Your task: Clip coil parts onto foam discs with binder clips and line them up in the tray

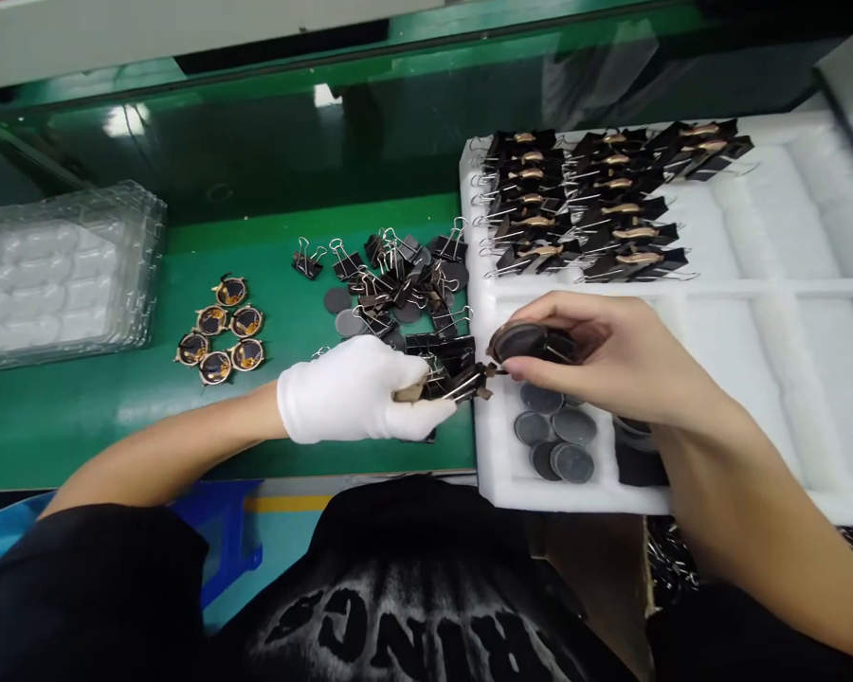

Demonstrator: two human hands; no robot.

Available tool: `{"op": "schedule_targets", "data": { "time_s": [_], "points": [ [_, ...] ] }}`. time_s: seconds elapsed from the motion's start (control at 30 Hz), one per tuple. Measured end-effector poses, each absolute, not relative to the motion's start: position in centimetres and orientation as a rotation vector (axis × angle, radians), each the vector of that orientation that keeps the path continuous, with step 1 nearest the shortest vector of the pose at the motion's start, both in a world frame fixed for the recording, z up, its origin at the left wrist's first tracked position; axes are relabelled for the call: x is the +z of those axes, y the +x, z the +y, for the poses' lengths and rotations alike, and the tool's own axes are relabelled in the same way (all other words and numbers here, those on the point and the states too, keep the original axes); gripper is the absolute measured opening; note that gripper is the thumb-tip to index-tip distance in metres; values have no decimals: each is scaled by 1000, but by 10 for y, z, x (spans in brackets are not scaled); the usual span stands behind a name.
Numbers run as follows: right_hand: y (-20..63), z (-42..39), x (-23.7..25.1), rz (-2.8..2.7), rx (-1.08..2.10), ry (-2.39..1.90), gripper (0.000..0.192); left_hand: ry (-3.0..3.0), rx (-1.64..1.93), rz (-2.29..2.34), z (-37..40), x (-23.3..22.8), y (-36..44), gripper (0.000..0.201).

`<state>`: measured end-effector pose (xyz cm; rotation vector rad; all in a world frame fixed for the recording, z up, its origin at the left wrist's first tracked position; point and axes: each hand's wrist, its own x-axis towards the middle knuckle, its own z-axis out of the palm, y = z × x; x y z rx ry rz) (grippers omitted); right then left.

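Note:
My left hand, in a white glove, grips a black binder clip by its wire handles at the edge of the green bench. Bare, my right hand pinches a round dark disc assembly just right of that clip, over the white foam tray. The clip's jaws point at the disc and nearly touch it. Several grey discs lie in the tray compartment under my right hand.
A heap of loose binder clips and grey discs lies on the green mat. Several round copper-rimmed parts sit to the left. Clear plastic blister trays are stacked at far left. Rows of clipped assemblies fill the foam tray's far compartment.

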<state>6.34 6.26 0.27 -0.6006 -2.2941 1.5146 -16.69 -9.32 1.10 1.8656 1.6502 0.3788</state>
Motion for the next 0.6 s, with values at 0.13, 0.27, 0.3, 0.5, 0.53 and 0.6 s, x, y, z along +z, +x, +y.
{"op": "schedule_targets", "data": {
  "time_s": [0.13,0.27,0.3,0.5,0.53,0.6],
  "points": [
    [68,65,1,-2435,1512,-364,13,1989,256,1608,-94,18,-165,51],
    [70,63,4,-2439,1400,-251,13,2093,148,1635,-92,23,-161,55],
    [71,63,4,-2445,1381,-243,14,2113,123,1651,-92,23,-159,56],
    [73,65,1,-2525,1318,-89,17,2191,-38,1691,-91,24,-149,59],
    [73,65,0,-2528,1304,-59,17,2197,-63,1701,-91,25,-148,59],
    [73,65,-1,-2538,1272,-39,17,2207,-104,1708,-89,28,-148,60]
  ]
}}
